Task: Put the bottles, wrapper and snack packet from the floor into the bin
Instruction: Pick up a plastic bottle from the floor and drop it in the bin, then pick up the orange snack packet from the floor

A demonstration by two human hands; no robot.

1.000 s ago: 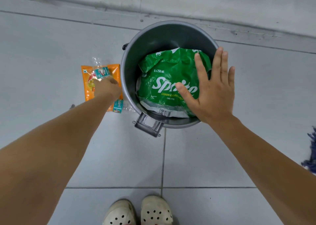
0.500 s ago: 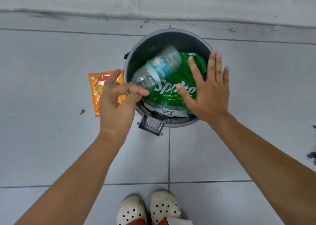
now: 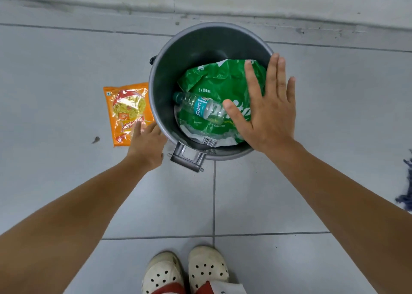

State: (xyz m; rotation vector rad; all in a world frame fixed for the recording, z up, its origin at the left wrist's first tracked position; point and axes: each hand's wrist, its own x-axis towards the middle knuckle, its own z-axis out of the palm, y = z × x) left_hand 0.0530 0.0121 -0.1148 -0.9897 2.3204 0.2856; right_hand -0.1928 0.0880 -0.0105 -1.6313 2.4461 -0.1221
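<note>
A grey metal bin (image 3: 165, 75) stands on the tiled floor. Inside it lies a crumpled green Sprite wrapper (image 3: 214, 77) with a clear plastic water bottle (image 3: 198, 107) resting on top. My right hand (image 3: 267, 108) is spread flat over the bin's right side, above the wrapper, holding nothing. An orange snack packet (image 3: 128, 113) lies flat on the floor just left of the bin. My left hand (image 3: 147, 144) is low by the bin's left side, fingers apart, its fingertips over the packet's lower right corner.
The bin's metal hinge bracket (image 3: 188, 159) sticks out toward me. The wall base (image 3: 200, 5) runs behind the bin. A blue mop head (image 3: 405, 182) lies at the right edge. My feet in white clogs (image 3: 185, 271) are at the bottom.
The bottle left my left hand and landed in the bin on the wrapper. My left hand dropped back down to the orange packet on the floor. My right hand stayed over the bin.
</note>
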